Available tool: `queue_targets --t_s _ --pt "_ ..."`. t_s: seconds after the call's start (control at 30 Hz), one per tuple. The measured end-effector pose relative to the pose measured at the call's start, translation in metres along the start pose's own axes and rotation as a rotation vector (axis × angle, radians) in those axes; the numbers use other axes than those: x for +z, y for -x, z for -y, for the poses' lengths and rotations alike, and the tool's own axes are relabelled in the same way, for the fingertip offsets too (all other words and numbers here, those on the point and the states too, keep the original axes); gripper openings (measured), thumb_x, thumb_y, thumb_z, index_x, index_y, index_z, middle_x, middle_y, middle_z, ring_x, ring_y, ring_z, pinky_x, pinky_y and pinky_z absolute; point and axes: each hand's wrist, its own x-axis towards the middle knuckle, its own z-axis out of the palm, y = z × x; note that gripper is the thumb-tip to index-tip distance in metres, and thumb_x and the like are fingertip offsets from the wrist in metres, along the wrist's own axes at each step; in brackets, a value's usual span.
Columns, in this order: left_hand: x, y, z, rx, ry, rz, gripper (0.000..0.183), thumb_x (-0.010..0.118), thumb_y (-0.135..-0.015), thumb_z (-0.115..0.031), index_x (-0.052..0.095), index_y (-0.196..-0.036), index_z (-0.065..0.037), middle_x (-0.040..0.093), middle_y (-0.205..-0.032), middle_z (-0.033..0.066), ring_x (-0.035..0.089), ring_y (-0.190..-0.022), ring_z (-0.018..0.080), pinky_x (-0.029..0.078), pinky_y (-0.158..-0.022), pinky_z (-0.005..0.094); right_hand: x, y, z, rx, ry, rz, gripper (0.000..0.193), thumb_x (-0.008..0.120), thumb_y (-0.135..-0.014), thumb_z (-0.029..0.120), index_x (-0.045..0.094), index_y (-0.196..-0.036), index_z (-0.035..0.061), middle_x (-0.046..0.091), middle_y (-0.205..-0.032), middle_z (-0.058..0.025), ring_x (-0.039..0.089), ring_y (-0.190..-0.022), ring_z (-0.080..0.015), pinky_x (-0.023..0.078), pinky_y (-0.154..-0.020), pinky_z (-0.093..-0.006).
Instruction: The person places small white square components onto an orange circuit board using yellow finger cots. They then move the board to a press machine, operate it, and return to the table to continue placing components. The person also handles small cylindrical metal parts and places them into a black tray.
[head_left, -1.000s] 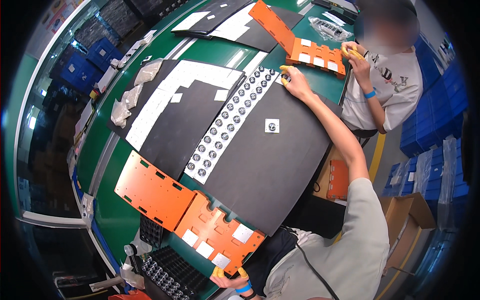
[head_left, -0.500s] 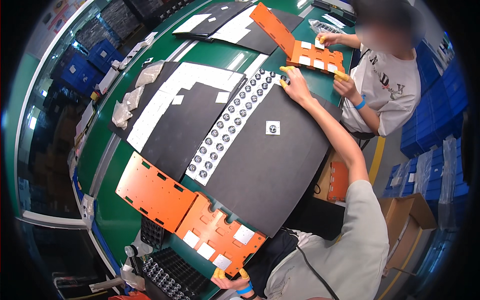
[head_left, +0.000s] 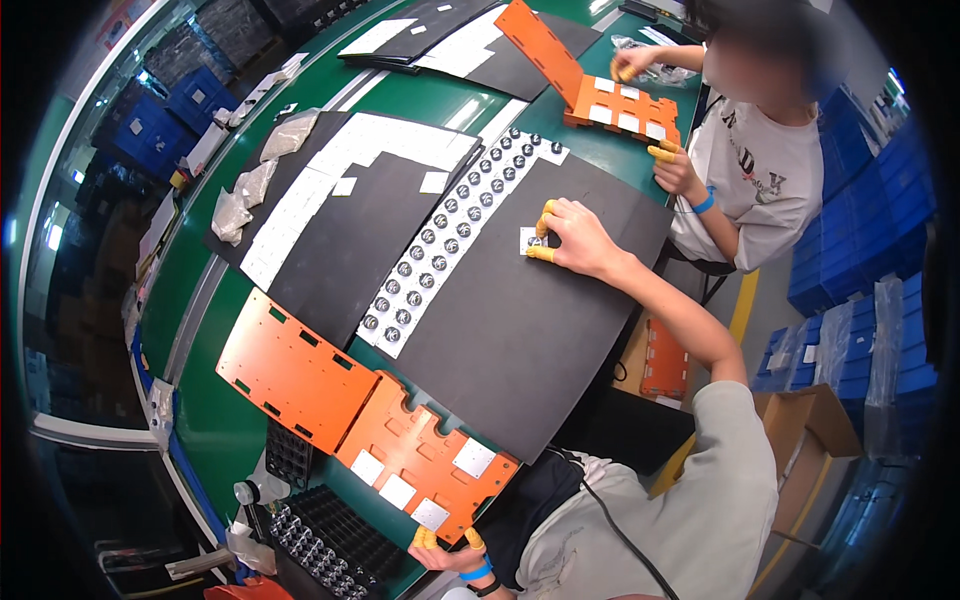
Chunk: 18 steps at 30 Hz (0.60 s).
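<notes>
Workshop: green workbench (head_left: 212,425), blue crates (head_left: 870,240)

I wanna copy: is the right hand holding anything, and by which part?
The right hand is curled around the right side of the white square, by its black knob; whether it's held is unclear.

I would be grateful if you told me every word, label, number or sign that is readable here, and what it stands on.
Large dark lettering on the co-worker's white shirt: partly readable, not quoted here.
Pale marks on the black round parts: too small to read.
White label on a blue bin: too small to read.
</notes>
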Motion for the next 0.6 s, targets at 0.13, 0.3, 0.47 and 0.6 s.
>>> queue_targets --t_s 0.13,0.3,0.47,0.6 --pt "0.0 0.015 0.002 -0.025 -0.006 -0.033 0.069 0.065 -0.082 -0.063 0.065 -0.102 0.003 0.064 -0.096 0.0181 0.056 -0.087 0.0367 0.043 -0.078 0.0467 -0.003 -0.013 -0.005 -0.065 0.038 0.022 0.023 0.077 -0.079 0.023 0.066 -0.091 0.0057 0.058 -0.097 -0.0083 0.057 -0.097 -0.0276 0.046 -0.086 -0.0392" --pt "0.004 0.007 0.007 0.003 0.012 -0.014 0.069 0.066 -0.081 -0.063 0.064 -0.103 0.003 0.063 -0.096 0.018 0.056 -0.088 0.0368 0.044 -0.078 0.0468 -0.017 -0.011 -0.052 0.0 0.149 -0.065 0.029 0.067 -0.083 0.011 0.066 -0.112 0.0033 0.062 -0.108 -0.0121 0.057 -0.106 -0.0304 0.047 -0.094 -0.0412" --pt "0.004 0.008 0.007 -0.003 0.012 -0.021 0.069 0.065 -0.082 -0.063 0.064 -0.103 0.003 0.063 -0.097 0.0181 0.056 -0.088 0.0367 0.044 -0.077 0.0468 -0.017 -0.014 -0.05 0.303 -0.002 -0.059 0.028 0.071 -0.086 0.019 0.067 -0.109 0.0023 0.063 -0.104 -0.0136 0.06 -0.108 -0.0317 0.048 -0.095 -0.0424" --pt "0.005 0.003 0.008 0.012 0.007 -0.018 0.068 0.065 -0.082 -0.063 0.065 -0.102 0.002 0.064 -0.096 0.0178 0.056 -0.087 0.0366 0.045 -0.077 0.0467 -0.012 -0.011 -0.063 0.339 -0.002 -0.082 0.028 0.073 -0.084 0.021 0.068 -0.106 0.0029 0.062 -0.103 -0.0131 0.06 -0.106 -0.0314 0.048 -0.094 -0.0425"
